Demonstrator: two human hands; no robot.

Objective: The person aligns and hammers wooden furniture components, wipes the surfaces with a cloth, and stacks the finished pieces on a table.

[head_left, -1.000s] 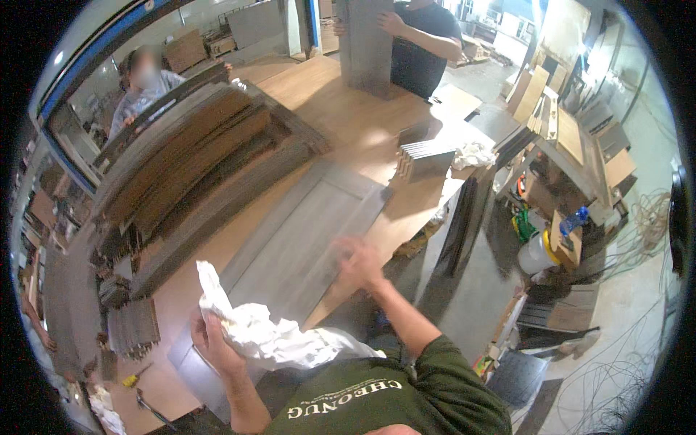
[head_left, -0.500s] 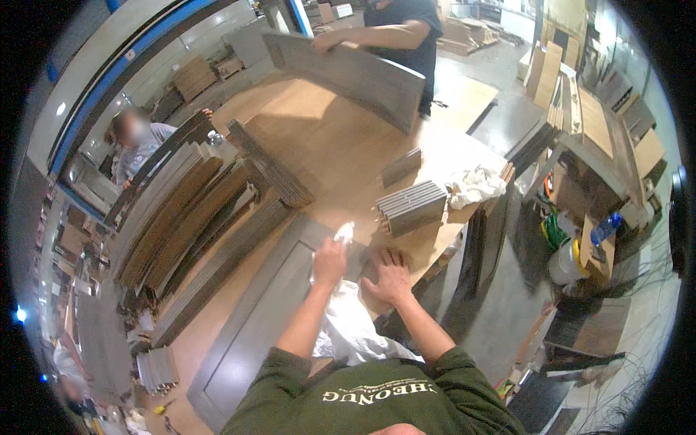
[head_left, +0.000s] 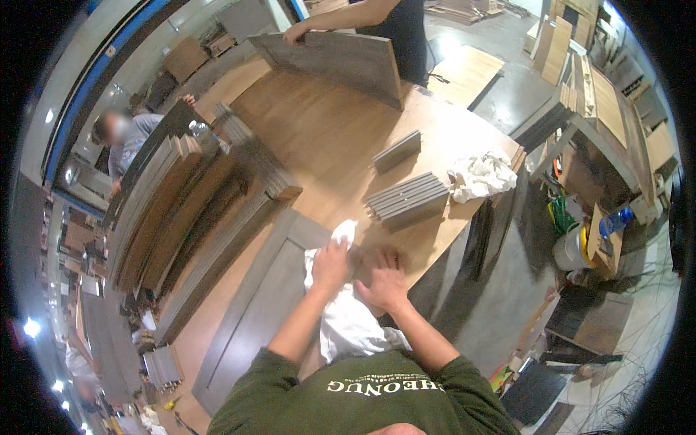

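A grey cabinet door panel (head_left: 254,297) with a recessed middle lies flat on the wooden worktable (head_left: 319,156) in front of me. My left hand (head_left: 331,264) is closed on a white cloth (head_left: 345,232) at the panel's far right corner. The cloth's long loose part hangs down between my forearms towards my shirt. Beside it, my right hand (head_left: 384,281) rests with fingers spread, palm down, by the panel's right end, holding nothing. Just beyond my hands sits a row of short grey wooden strips (head_left: 407,201), with a separate grey piece (head_left: 396,151) behind it.
A crumpled white cloth (head_left: 482,176) lies at the table's right edge. Long grey boards (head_left: 174,210) are stacked on the left. Across the table a co-worker's hand (head_left: 296,32) holds a grey panel (head_left: 348,61) on edge. Another person stands far left. A bucket (head_left: 573,248) is at right.
My left hand has flattened somewhat over the cloth. My right hand stays about where it was. The co-worker's upright panel has shifted, and my view has moved slightly.
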